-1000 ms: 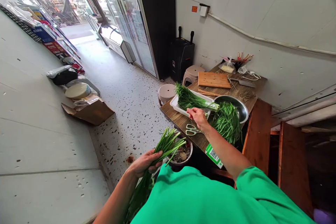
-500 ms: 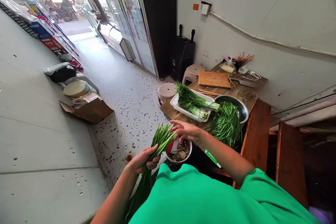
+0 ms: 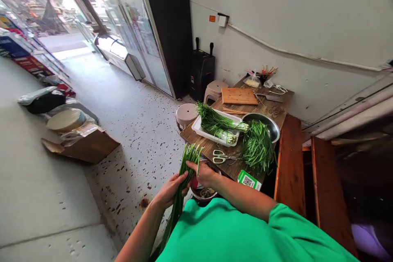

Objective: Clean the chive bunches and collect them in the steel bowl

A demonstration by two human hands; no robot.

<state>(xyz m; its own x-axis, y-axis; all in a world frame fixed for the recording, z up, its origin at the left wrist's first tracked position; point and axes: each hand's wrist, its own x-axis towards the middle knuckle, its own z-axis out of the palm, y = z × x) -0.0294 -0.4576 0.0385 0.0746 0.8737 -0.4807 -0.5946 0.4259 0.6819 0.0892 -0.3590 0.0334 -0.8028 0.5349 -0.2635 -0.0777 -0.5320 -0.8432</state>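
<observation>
A loose bunch of garlic chives (image 3: 190,156) is in my left hand (image 3: 172,188), its fingers wrapped round the stalks. The pale cut ends point up and away from me, and the long leaves hang down past my wrist. At the upper right side of the bunch, my right hand (image 3: 206,175) has its fingers closed on a chive stalk that stands apart from the rest. Below my hands is a round bin (image 3: 205,193) with scraps inside, partly hidden by my right hand and shirt.
On the wooden table (image 3: 227,168) are a white tray (image 3: 201,131) of tied chives, a steel bowl (image 3: 273,127), loose chives (image 3: 258,147), scissors (image 3: 219,156), a cutting board (image 3: 239,96) and a knife (image 3: 273,98). Stools (image 3: 186,111), a bench (image 3: 290,163) and a cardboard box (image 3: 82,149) stand around.
My right hand has gone from spread fingers above the stalk ends to gripping a stalk at the bunch's side. The view has shifted right, and the scissors now show.
</observation>
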